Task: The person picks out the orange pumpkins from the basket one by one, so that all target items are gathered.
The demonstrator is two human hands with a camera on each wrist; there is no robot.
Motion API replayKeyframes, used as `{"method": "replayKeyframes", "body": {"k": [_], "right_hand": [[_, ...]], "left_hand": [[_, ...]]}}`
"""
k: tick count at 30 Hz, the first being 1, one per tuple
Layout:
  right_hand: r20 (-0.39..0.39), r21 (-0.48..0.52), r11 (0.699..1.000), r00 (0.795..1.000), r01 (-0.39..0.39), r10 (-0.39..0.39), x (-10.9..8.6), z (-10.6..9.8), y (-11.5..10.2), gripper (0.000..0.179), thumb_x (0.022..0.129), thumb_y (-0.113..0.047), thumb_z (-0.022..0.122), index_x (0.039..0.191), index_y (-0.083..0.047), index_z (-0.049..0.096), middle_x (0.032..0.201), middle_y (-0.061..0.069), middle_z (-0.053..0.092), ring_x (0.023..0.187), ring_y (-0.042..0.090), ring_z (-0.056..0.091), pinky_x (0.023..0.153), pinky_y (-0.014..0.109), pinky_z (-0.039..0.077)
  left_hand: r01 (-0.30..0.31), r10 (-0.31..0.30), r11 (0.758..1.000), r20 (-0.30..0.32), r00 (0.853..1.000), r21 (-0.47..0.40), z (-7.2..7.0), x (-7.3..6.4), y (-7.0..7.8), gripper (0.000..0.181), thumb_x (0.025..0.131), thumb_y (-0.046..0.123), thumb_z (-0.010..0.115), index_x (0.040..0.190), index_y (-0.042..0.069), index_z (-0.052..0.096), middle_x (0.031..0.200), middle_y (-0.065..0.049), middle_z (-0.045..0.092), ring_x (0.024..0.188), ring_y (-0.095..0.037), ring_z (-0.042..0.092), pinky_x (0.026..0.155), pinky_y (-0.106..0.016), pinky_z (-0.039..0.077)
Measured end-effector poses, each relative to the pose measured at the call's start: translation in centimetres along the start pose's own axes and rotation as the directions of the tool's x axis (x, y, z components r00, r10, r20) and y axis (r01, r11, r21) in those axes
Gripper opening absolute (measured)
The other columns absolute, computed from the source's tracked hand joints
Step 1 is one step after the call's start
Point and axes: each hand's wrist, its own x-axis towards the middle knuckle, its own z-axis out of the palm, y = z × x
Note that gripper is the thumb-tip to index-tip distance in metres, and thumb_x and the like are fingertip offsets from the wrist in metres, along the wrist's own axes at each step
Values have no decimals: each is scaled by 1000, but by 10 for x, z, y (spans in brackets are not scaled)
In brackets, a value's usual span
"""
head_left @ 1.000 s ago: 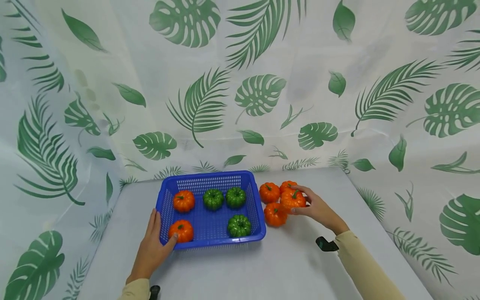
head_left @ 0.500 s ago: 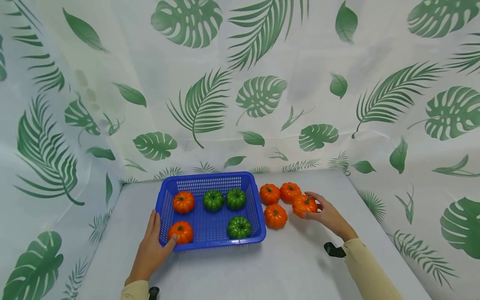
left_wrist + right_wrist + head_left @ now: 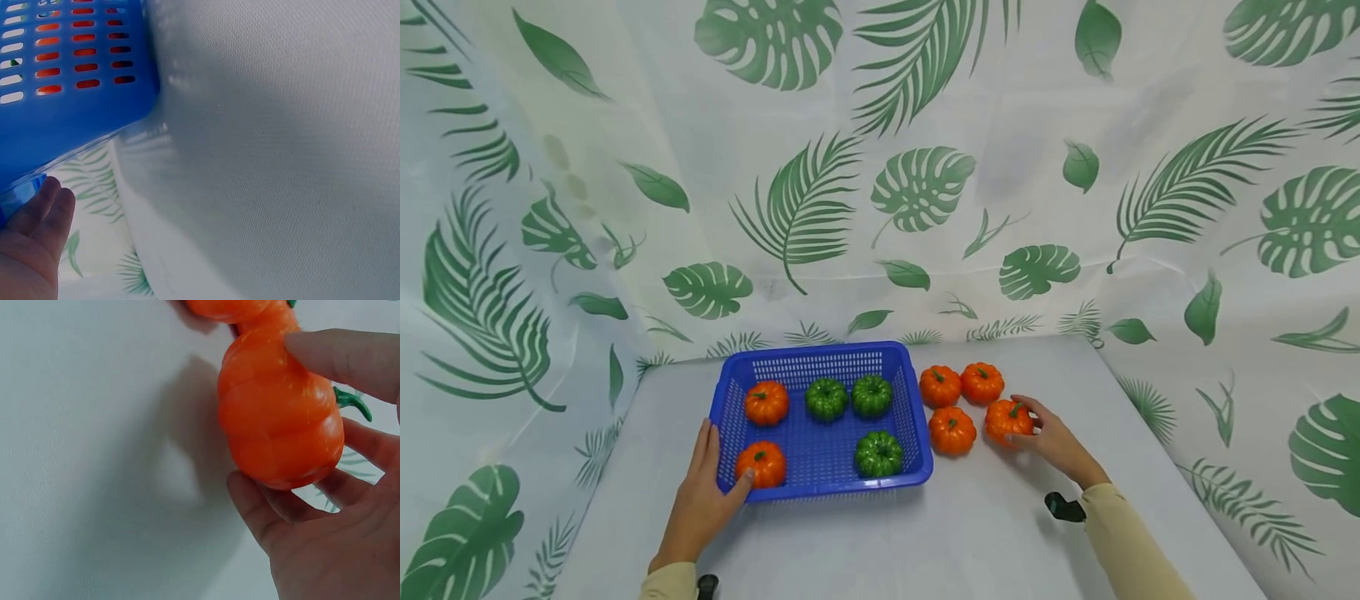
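Observation:
My right hand [image 3: 1054, 443] grips a small orange pumpkin [image 3: 1008, 423] with a green stem, thumb on one side and curled fingers on the other. In the right wrist view this pumpkin [image 3: 278, 412] sits between thumb and fingertips, close over the table. My left hand [image 3: 700, 498] rests at the left front corner of a blue plastic basket [image 3: 820, 487], its thumb over the rim and its fingers along the outer side. The left wrist view shows two straight fingers [image 3: 53, 215] beside the basket wall [image 3: 75, 119].
Inside the basket are two orange pumpkins [image 3: 767, 403] and three green pumpkins [image 3: 878, 454]. Right of it, three more orange pumpkins [image 3: 952, 431] stand on the white table [image 3: 865, 550]. A leaf-patterned sheet [image 3: 925, 275] rises behind and at both sides.
My right hand has carried its orange pumpkin right and toward me, away from the other loose pumpkins, then lowered it slightly. The left hand and basket have stayed in place.

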Motion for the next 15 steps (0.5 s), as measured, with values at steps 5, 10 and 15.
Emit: {"method": "replayKeyframes", "body": {"k": [5,10,15], "right_hand": [[-10,-27,1000,1000,-13,13,3,4,3,82,97,-23,74,164,-2,32,166,32,29,145,59,34,114,76,33],[-12,-28,1000,1000,-3,3,8,10,4,83,97,-24,72,165,-1,31,165,33,31,146,56,35,116,75,31],[-19,-15,1000,1000,-13,12,10,16,0,84,97,-25,70,165,0,28,166,32,29,150,54,31,120,74,24]], "left_hand": [[-3,3,1000,4,1000,3,0,-2,0,103,102,44,68,169,-3,5,179,-18,-3,158,-51,17,121,-66,24],[1,-1,1000,10,1000,7,-1,-2,1,104,102,44,67,170,-2,4,179,-18,-3,159,-51,16,121,-65,24],[-4,4,1000,14,1000,7,-2,-1,0,103,103,45,67,170,-2,4,179,-18,-5,159,-50,15,122,-65,23]]}}
